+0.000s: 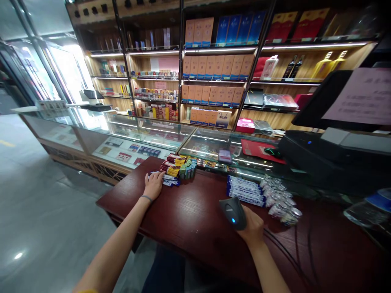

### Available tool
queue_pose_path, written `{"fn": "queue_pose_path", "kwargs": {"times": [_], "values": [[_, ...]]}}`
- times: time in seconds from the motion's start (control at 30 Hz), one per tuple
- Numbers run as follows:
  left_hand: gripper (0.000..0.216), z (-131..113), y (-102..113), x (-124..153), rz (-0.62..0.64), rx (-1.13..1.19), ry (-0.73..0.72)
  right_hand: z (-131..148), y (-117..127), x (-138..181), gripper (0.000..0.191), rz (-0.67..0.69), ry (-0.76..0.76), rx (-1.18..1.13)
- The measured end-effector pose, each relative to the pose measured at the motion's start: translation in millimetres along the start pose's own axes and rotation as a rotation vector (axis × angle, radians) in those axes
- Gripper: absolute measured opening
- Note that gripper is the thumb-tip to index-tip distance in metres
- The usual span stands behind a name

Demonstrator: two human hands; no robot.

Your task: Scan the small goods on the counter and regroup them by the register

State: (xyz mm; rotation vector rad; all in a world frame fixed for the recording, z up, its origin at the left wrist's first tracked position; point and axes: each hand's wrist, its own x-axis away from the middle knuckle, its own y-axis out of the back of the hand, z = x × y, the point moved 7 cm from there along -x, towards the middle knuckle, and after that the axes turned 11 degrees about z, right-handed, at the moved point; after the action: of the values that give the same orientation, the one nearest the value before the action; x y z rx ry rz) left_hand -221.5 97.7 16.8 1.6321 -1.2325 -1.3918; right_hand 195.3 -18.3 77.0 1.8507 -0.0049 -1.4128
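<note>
My right hand (253, 228) is wrapped round the handle of a dark barcode scanner (233, 211), which shows a lit blue light and is held above the dark red-brown table. To the left, my left hand (153, 185) lies with fingers stretched over blue-and-white packets (171, 181); the fingertips are partly hard to make out. Behind these packets are red and yellow packets (172, 165), with green cylindrical packs (187, 169) beside them. Nearer the scanner lies a row of blue-and-white sachets (245, 190), and next to it stand several clear jar-like containers (279, 199).
A glass display counter (146, 136) runs behind the table (186, 211). Black cables (284, 248) trail across the table's right side. A monitor (345, 101) with a paper sheet and a dark machine (314, 158) stand at right, near a plastic bottle (369, 209). Boxed goods fill the back shelves.
</note>
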Motion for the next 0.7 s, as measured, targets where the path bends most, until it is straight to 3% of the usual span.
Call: {"fn": "queue_pose_path", "kwargs": {"times": [0.13,0.37,0.7], "values": [[0.034,0.4,7.3,2.6,-0.039,-0.015,0.029,-0.3,-0.9,1.7,0.026,-0.001,-0.003,-0.013],[0.028,-3.8,10.2,1.4,0.017,0.048,-0.115,2.8,2.0,-1.2,0.028,0.003,0.023,-0.007],[0.023,2.3,13.9,4.2,0.036,0.181,-0.136,-2.6,-2.8,5.0,0.03,0.011,-0.009,-0.022]]}}
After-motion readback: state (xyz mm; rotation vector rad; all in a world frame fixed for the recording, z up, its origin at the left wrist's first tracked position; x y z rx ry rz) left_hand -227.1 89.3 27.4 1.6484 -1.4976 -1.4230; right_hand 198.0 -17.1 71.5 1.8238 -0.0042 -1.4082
